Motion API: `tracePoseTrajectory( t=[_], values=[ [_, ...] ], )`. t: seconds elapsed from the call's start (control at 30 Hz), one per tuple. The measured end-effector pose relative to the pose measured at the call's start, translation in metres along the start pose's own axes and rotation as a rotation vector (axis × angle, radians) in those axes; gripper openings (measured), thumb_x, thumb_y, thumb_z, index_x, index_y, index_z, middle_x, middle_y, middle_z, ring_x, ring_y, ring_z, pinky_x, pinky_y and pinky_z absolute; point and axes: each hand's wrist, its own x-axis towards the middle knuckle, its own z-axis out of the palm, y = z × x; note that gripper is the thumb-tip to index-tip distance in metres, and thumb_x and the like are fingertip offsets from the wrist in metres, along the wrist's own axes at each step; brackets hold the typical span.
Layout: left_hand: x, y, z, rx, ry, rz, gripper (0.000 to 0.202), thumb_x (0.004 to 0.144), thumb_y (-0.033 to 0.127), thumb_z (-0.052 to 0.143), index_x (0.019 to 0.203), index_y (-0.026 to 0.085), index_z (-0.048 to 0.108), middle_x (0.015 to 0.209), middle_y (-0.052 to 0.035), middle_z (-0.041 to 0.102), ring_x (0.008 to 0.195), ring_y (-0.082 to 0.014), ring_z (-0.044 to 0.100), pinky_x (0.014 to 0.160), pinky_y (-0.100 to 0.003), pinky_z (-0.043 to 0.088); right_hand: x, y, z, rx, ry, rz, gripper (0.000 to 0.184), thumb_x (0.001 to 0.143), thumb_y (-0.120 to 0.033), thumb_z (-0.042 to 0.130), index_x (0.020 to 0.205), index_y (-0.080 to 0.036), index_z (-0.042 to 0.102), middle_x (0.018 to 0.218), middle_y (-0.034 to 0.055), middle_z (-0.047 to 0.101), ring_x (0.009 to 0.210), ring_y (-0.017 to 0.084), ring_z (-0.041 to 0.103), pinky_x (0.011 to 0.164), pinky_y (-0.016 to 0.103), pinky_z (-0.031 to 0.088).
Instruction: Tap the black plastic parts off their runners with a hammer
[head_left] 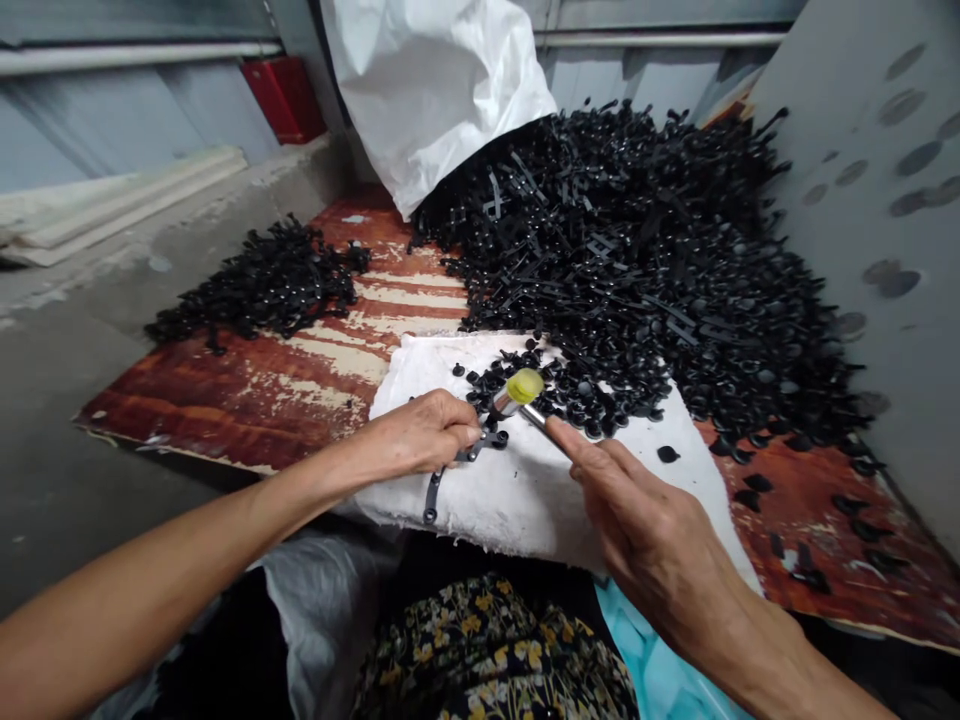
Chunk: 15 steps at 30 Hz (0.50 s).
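In my right hand [626, 490] is a small hammer [525, 388] with a yellow-green face and a metal shaft, its head held near my left fingertips. My left hand [431, 430] is closed on a black strip-like part [472, 452] with round ends, over a white cloth [517, 505]. One curved strip [431, 497] hangs down below the left fingers; whether it is joined to the held part I cannot tell. Small round black pieces [592, 400] lie on the cloth just behind the hammer, and a single black disc [667, 454] rests apart on the right.
A large heap of black parts [637, 230] covers the back right of the worn red-brown board [225, 400]. A smaller pile [274, 275] sits at the left. Behind stands a white sack [442, 90]. A grey spotted panel [885, 230] borders the right side.
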Motion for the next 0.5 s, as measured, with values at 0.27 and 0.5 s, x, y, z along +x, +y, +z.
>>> tracePoseTrajectory(
  t=[0.27,0.5],
  values=[
    [0.0013,0.0039,-0.0043,-0.033,-0.02,-0.077,0.018,0.073,0.032,0.05,0.063,0.017,0.052,0.053,0.0034,0.045,0.048,-0.0094,0.036,0.046,-0.023,0.024,0.0,-0.0045,0.0009,-0.055,0.091,-0.1,0.079,0.085,0.004,0.036,0.154,-0.031,0.021,0.084,0.0032,0.057,0.062,0.014,0.06,0.051,0.022,0.052],
    [0.0024,-0.0007,-0.0028,-0.096,-0.038,-0.072,0.019,0.072,0.033,0.051,0.062,0.017,0.05,0.05,0.0048,0.04,0.045,-0.008,0.031,0.045,-0.023,0.021,0.0001,-0.0093,-0.0018,0.014,0.17,-0.079,0.077,0.087,0.003,0.036,0.154,-0.031,0.018,0.098,0.0063,0.059,0.072,0.016,0.063,0.057,0.025,0.056]
  ],
)
